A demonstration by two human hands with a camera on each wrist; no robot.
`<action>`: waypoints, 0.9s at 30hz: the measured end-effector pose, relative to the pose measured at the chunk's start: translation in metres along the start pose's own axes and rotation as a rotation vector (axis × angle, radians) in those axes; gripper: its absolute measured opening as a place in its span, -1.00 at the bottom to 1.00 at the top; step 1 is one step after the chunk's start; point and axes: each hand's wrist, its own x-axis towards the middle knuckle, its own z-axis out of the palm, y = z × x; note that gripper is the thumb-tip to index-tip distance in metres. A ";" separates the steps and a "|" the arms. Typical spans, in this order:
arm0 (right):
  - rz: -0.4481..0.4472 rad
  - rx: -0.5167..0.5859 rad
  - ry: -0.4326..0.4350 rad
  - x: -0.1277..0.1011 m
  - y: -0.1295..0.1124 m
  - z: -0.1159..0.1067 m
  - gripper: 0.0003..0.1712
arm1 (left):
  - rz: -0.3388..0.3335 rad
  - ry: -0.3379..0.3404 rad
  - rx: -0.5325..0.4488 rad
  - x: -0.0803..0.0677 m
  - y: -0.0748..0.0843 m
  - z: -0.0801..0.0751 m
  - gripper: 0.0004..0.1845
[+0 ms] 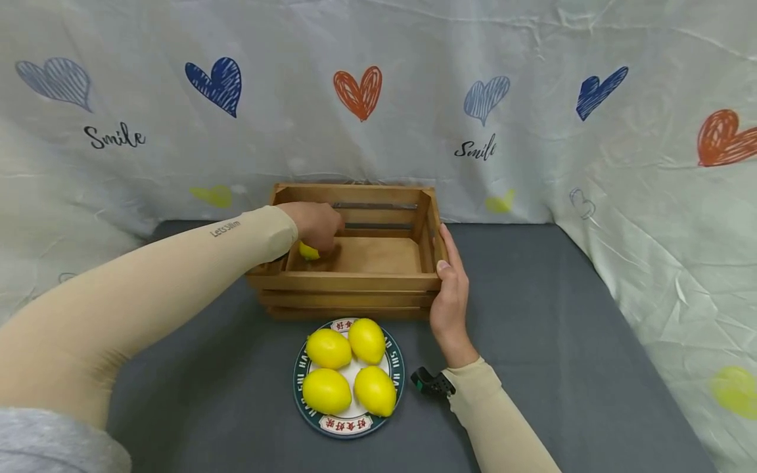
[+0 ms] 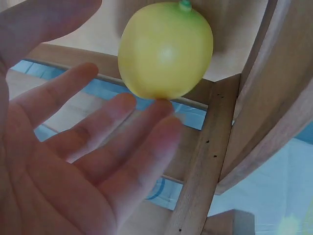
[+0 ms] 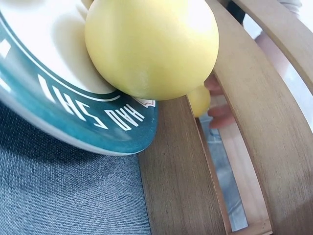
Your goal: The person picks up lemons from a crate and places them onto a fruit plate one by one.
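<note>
My left hand reaches into a slatted wooden crate. In the left wrist view its fingers extend below a yellow lemon with a green stem tip, the fingertips by its lower side. This lemon lies inside the crate at its left end, partly hidden by the hand in the head view. My right hand rests against the crate's right end, fingers extended along the outside and thumb by the near corner. Before the crate, several lemons lie on a round plate with a dark green, lettered rim.
A dark grey cloth covers the table. Behind it hangs a pale curtain printed with hearts and words, which also runs along the right side. The plate stands close to the crate's front wall.
</note>
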 end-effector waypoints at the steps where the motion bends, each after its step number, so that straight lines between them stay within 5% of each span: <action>1: 0.001 -0.002 0.001 0.000 0.000 0.000 -0.24 | 0.005 -0.003 0.001 -0.001 0.000 0.000 -0.34; 27: 0.000 0.001 0.003 0.001 0.000 0.000 -0.24 | -0.018 -0.153 0.069 0.011 0.001 0.010 -0.28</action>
